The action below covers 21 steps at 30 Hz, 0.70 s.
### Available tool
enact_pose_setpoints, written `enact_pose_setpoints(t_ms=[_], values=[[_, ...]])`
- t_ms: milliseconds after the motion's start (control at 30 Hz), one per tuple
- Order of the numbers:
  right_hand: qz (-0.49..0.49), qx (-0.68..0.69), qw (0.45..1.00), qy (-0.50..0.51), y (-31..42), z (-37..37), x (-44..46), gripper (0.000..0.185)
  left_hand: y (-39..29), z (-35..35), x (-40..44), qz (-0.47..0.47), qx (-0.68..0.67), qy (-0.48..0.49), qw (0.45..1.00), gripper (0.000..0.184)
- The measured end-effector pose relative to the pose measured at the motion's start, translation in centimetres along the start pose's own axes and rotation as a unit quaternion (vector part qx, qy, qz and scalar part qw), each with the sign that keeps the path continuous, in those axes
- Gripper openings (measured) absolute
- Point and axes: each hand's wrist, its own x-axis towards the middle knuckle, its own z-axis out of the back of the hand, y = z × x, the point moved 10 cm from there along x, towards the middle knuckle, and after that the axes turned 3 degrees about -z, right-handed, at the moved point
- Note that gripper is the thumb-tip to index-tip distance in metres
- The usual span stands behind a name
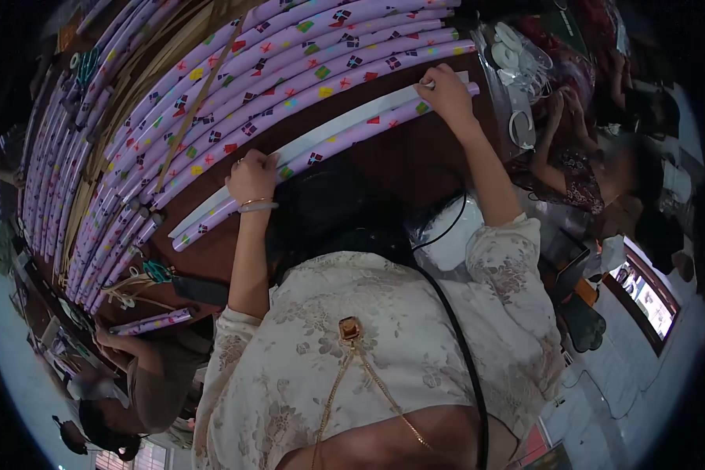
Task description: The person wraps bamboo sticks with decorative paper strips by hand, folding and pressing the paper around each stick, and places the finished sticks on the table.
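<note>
A long purple patterned roll (pixel 345 139) lies across the brown table in front of me, with a white strip of its sheet (pixel 321 128) showing along the far side. My left hand (pixel 252 177), with a bracelet at the wrist, pinches the edge of that sheet left of the middle. Near the right end of the roll, my right hand (pixel 446 92) has its fingers closed on the same white edge. Just beyond lie many similar purple rolls (pixel 290 102) side by side.
Rolls of white tape (pixel 507 55) sit on the table's right side. Green-handled scissors (pixel 158 271) lie at the lower left, beside a dark flat object (pixel 200 290). One person (pixel 145 368) is at the left, another (pixel 580 168) at the right. A black cable (pixel 454 321) crosses my front.
</note>
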Motion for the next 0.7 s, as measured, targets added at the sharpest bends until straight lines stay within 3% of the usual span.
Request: enact_pose_setpoints(t_ms=[67,133,167,233,267,400,467,567,700], values=[[-0.020,0.013,1.000,0.005,0.0,0.0,-0.2,0.022,-1.0,0.4,-0.1,-0.006,0.053,0.007,0.999,0.027],[-0.035,-0.007,0.999,0.011,-0.3,-0.3,-0.1,0.022,-2.4,2.6,-0.3,-0.055,0.051,-0.105,0.992,0.017],[-0.038,-0.004,0.999,0.008,-0.3,-0.4,-0.2,0.022,-2.8,2.5,-0.1,-0.059,0.054,-0.105,0.991,0.017],[-0.018,-0.008,1.000,-0.010,0.1,-0.1,-0.4,0.021,-7.6,2.0,-0.2,-0.258,-0.008,-0.056,0.964,0.014],[-0.020,-0.004,1.000,-0.011,0.1,-0.2,-0.4,0.021,-10.0,2.5,-1.0,-0.347,-0.099,-0.058,0.931,0.021],[-0.016,-0.002,1.000,-0.027,0.3,-0.2,-0.6,0.022,-20.5,0.9,-0.7,-0.508,-0.141,0.047,0.848,0.034],[-0.020,-0.005,0.999,-0.028,0.2,-0.1,-0.5,0.021,-25.0,-1.3,-0.4,-0.573,-0.098,0.039,0.812,0.036],[-0.014,-0.019,0.999,-0.037,0.1,0.3,-0.6,0.021,-27.9,-4.5,0.7,-0.590,-0.056,0.029,0.805,0.024],[0.008,0.003,1.000,0.000,-0.5,0.2,-0.4,0.024,-27.7,-5.3,1.0,-0.600,-0.059,0.026,0.798,0.024]])
